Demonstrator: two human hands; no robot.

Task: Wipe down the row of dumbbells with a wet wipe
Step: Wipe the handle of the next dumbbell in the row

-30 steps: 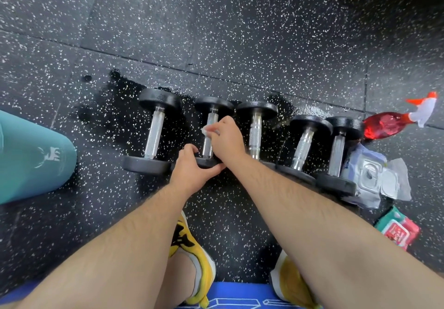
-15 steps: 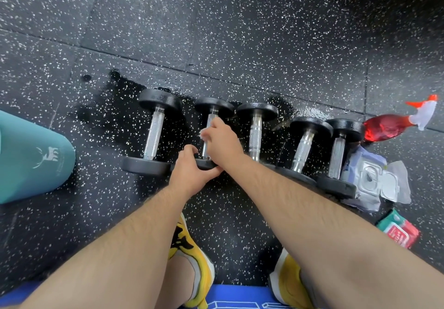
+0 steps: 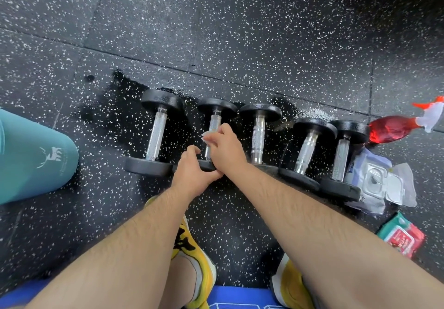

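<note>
Mostly hidden inside right hand point(image 3: 225, 147): wet wipe point(image 3: 208, 136), squeezed round bar of second dumbbell point(image 3: 214, 122). Lying flat on floor point(image 3: 240, 44), pointing straight away. Near end covered, gripped by left hand point(image 3: 192, 173).

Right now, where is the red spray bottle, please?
The red spray bottle lies at the head view's far right, beside the rightmost dumbbell and above the open wipes pack.

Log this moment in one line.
step: wiping handle, second dumbbell from left | right hand: holds wet wipe on handle | left hand: grips its near plate | wipes pack: right of row
</note>
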